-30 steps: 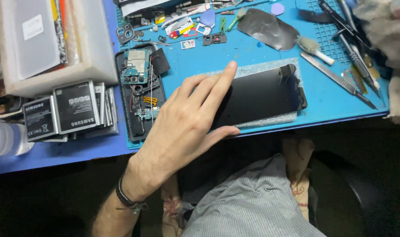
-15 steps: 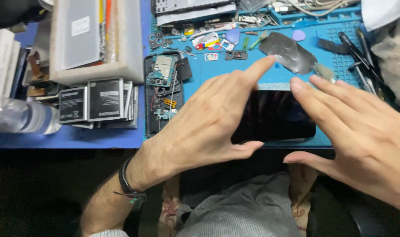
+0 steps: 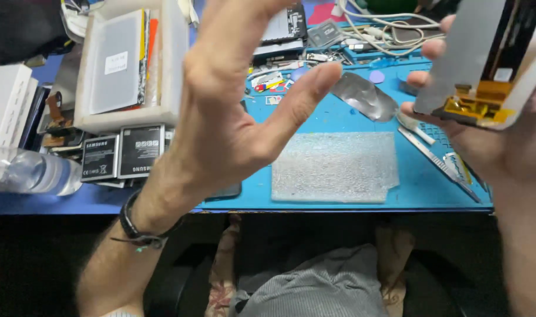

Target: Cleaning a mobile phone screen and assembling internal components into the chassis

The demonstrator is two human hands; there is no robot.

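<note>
My right hand (image 3: 485,138) holds a phone screen panel (image 3: 485,58) lifted at the upper right, its grey back and orange flex cable facing me. My left hand (image 3: 232,100) is raised above the bench with fingers spread, holding nothing, its thumb pointing toward the panel. Below them a grey foam pad (image 3: 335,167) lies bare on the blue work mat (image 3: 420,188). A dark phone body (image 3: 224,191) shows only as an edge under my left wrist.
Several phone batteries (image 3: 124,152) lie at the left beside a clear plastic bottle (image 3: 27,170). A white tray (image 3: 127,64) holds flat parts. A curved metal plate (image 3: 365,94), tweezers (image 3: 438,164), cables and small parts crowd the mat's back and right.
The screen panel has come off the foam pad and now sits raised in my right hand. My left hand lifted from the panel and opened. The view has shifted right.
</note>
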